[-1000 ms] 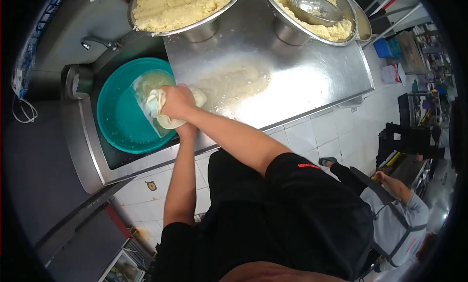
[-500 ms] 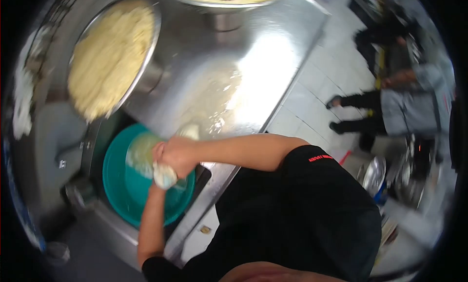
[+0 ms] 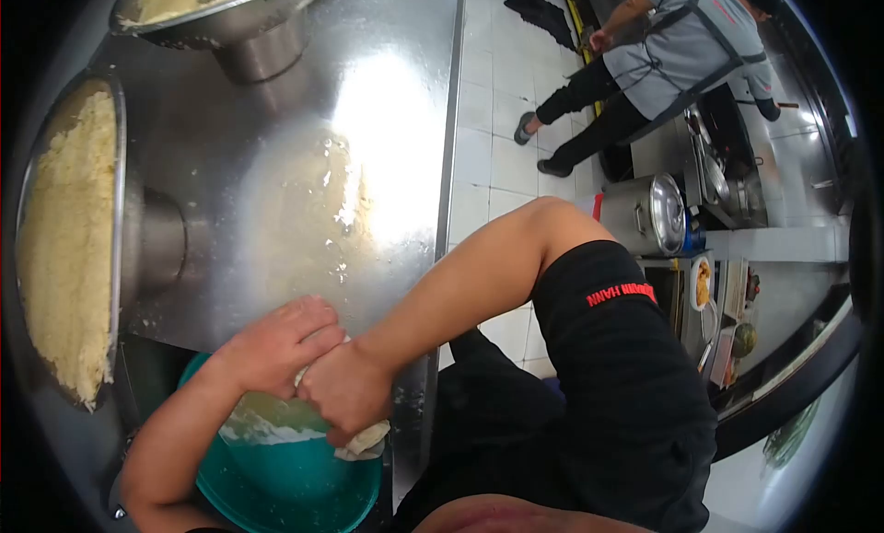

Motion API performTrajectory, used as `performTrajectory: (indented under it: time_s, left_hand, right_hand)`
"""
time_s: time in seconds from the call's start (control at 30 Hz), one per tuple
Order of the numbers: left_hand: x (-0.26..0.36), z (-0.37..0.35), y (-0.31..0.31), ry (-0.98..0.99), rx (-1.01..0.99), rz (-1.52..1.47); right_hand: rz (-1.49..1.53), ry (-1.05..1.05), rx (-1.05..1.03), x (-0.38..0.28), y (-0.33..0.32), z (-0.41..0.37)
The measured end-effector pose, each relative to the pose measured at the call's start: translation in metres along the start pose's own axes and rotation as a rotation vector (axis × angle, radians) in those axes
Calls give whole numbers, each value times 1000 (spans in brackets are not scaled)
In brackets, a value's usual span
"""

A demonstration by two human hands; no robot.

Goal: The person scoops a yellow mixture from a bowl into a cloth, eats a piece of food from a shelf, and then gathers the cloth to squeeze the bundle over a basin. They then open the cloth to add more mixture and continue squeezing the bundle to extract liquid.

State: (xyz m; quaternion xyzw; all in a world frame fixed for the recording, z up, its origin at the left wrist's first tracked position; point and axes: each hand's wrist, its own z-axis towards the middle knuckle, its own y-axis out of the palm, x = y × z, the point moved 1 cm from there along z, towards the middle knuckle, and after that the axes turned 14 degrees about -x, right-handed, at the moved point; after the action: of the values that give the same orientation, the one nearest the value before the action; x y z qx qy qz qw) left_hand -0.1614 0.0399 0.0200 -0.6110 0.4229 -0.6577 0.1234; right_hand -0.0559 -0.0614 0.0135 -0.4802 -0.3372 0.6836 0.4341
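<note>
A wet, off-white cloth is bunched between my two hands over a green basin. My right hand is closed in a fist around it, and one end of the cloth hangs out below. My left hand grips the cloth just beside the right, its fingers curled over; little of the cloth shows there. Cloudy, yellowish liquid with white foam lies in the basin. Part of the basin is hidden by my left forearm.
The steel counter has a milky puddle. Two metal bowls, one on the left and one at the back, hold pale yellow grated-looking food. A person in a grey shirt stands across the aisle by a large pot.
The view has swung, and both bowls now appear further left. My hands have shifted with the cloth to the basin's counter-side rim. The left hand has come up beside the right.
</note>
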Motion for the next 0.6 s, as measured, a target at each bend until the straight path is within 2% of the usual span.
performTrajectory:
  time_s: [0.07,0.1,0.13,0.17,0.2,0.27,0.3,0.37,0.4,0.43,0.47,0.5,0.53,0.6]
  left_hand:
    - [-5,-3,5,-86,70,-100]
    - [-5,-5,9,-88,61,-110]
    - [-3,-7,13,-178,147,-162]
    - [-1,-10,16,-270,238,-211]
    - [-2,-13,24,-276,240,-213]
    - [0,-18,42,-421,477,-207]
    - [5,-19,53,-447,478,-226]
    - [22,-14,62,-660,658,-275]
    - [28,-14,63,-585,632,-374]
    - [36,-17,63,-617,647,-379]
    - [41,-18,61,-647,560,-400]
    - [44,-16,65,-669,464,-429]
    - [42,-13,72,-684,468,-448]
    - [39,-10,82,-625,684,-460]
  right_hand:
    - [-18,7,96,3,5,-4]
    - [-10,29,204,5,4,-6]
    - [-3,51,305,7,4,-9]
    - [-1,47,306,8,2,-11]
    - [12,111,356,10,0,-14]
    - [56,183,459,14,0,-16]
    - [81,166,470,16,3,-19]
    - [125,103,623,20,8,-19]
    - [157,69,635,18,11,-19]
    - [176,90,533,15,9,-24]
    - [191,123,428,15,7,-30]
    - [211,117,430,17,7,-33]
    - [189,75,403,20,5,-35]
    - [189,22,394,25,5,-32]
